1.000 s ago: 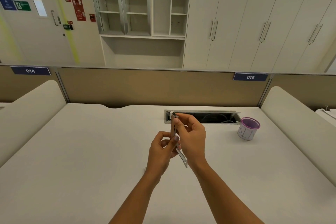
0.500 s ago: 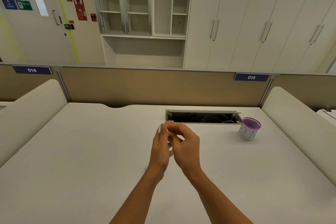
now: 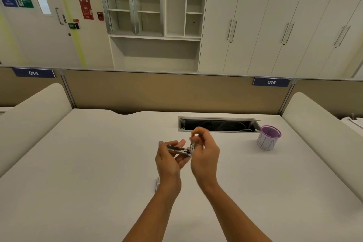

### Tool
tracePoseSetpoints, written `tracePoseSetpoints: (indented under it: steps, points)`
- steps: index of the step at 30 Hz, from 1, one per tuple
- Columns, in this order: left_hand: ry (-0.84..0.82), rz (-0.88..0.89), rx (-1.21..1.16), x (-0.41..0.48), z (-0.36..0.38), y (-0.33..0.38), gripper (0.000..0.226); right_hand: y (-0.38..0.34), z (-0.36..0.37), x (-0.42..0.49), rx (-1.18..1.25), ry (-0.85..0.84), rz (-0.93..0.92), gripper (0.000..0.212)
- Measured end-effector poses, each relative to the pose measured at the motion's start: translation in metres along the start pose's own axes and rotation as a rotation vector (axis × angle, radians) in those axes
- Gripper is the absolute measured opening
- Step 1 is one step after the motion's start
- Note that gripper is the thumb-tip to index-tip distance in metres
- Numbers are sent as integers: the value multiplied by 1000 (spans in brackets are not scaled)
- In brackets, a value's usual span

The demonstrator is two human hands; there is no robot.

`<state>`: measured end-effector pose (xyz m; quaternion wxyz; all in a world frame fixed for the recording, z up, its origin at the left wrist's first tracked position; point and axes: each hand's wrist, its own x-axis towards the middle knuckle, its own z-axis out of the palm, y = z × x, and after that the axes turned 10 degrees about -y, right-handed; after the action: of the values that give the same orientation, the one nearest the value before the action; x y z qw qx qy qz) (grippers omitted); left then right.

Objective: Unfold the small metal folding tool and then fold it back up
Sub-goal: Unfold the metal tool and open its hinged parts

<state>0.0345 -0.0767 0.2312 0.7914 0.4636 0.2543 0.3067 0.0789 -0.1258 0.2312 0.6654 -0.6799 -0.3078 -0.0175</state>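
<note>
The small metal folding tool [image 3: 177,149] is held above the white desk [image 3: 88,173], between both hands. Its flat silver body lies roughly level across the fingers of my left hand [image 3: 170,160]. One short metal arm stands up from the body's right end, at about a right angle. My right hand [image 3: 205,154] pinches the top of that raised arm between thumb and fingertips. Most of the arm is hidden by my right fingers.
A small metal piece [image 3: 157,183] lies on the desk beside my left wrist. A purple-rimmed cup [image 3: 268,138] stands at the right, next to an open cable slot [image 3: 219,124]. Padded dividers flank the desk; a tan partition [image 3: 167,92] closes the back.
The tool was upright and long a second ago, then hidden between closed hands. Now its body lies level in my left hand and my right hand has swung one arm upward.
</note>
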Motion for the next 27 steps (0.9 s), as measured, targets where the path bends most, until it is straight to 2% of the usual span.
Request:
tracePoseSetpoints:
  steps: [3,8,17,23,27]
  points:
    - [15,-16,-106,-1,-3,2,40,2,-7,10,147,81,135,26]
    - [-21,29,-252,0,-11,10,41,-3,-17,15,428,32,263,15]
    - [-105,113,-351,6,-29,14,49,-3,-33,18,502,-40,377,18]
    - [-183,72,-399,8,-38,8,50,0,-35,19,455,-44,396,16]
    - [-196,-3,-155,14,-53,10,48,4,-37,18,403,-40,402,15]
